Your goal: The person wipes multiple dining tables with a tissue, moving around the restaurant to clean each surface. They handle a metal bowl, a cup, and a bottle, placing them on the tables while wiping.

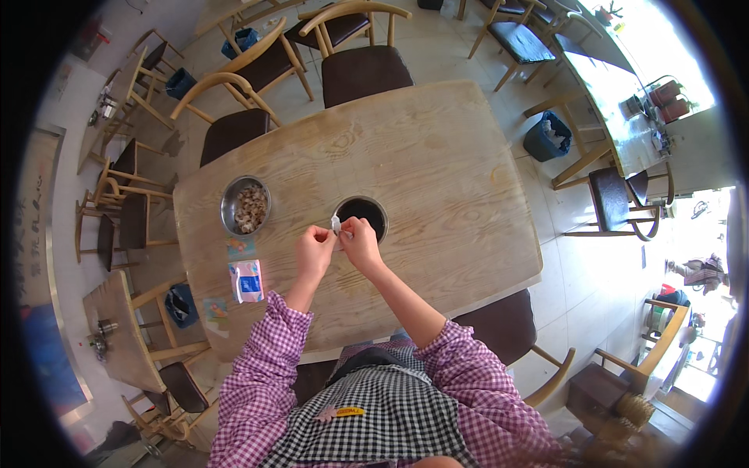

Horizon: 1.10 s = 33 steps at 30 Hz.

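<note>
My left hand [315, 248] and my right hand [360, 243] meet over the wooden table, with fingers pinched close together. Between the fingertips is a small, thin whitish piece [336, 224], part of which sticks up; its kind is too small to make out. Just beyond my right hand is a round dark bowl or opening with a metal rim [383, 212], partly covered by the hand. To the left of my hands stands a steel bowl [226, 207] holding a heap of small pinkish-brown pieces [251, 207].
A pink, white and blue soft packet [247, 281] lies on the wooden table [437, 156], near small coloured pictures on the surface. Wooden chairs with dark seats [365, 74] surround the table. A bin [548, 137] stands on the floor by another table at the right.
</note>
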Tool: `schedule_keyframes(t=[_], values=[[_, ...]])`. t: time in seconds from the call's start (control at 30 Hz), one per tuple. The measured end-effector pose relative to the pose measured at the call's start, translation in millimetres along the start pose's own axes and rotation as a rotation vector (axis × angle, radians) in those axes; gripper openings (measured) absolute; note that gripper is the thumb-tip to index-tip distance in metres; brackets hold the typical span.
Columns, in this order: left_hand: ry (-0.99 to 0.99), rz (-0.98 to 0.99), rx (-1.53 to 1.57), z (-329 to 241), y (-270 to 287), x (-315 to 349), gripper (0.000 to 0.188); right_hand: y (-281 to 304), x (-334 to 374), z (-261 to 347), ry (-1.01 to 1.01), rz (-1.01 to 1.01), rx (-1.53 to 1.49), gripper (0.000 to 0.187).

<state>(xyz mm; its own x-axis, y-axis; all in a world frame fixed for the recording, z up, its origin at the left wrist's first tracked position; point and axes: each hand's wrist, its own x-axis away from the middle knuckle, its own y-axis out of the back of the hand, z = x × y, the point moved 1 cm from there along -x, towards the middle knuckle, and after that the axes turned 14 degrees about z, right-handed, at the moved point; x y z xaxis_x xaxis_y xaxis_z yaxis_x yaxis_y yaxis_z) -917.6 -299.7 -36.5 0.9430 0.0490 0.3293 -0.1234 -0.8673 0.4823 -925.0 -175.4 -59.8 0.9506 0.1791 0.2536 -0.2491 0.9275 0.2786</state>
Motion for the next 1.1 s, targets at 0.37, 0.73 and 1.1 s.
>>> schedule_keyframes(t=[0.37, 0.73, 1.1], values=[[-0.036, 0.079, 0.298, 43, 7, -19, 0.014, 89, 14, -2, 0.089, -0.174, 0.110, 0.008], [0.212, 0.215, 0.483, 76, -24, -32, 0.012, 129, 96, -58, -0.292, -0.061, -0.500, 0.014], [0.305, 0.192, 0.640, 103, 49, -3, 0.019, 115, 93, -67, -0.343, 0.001, -0.504, 0.014]])
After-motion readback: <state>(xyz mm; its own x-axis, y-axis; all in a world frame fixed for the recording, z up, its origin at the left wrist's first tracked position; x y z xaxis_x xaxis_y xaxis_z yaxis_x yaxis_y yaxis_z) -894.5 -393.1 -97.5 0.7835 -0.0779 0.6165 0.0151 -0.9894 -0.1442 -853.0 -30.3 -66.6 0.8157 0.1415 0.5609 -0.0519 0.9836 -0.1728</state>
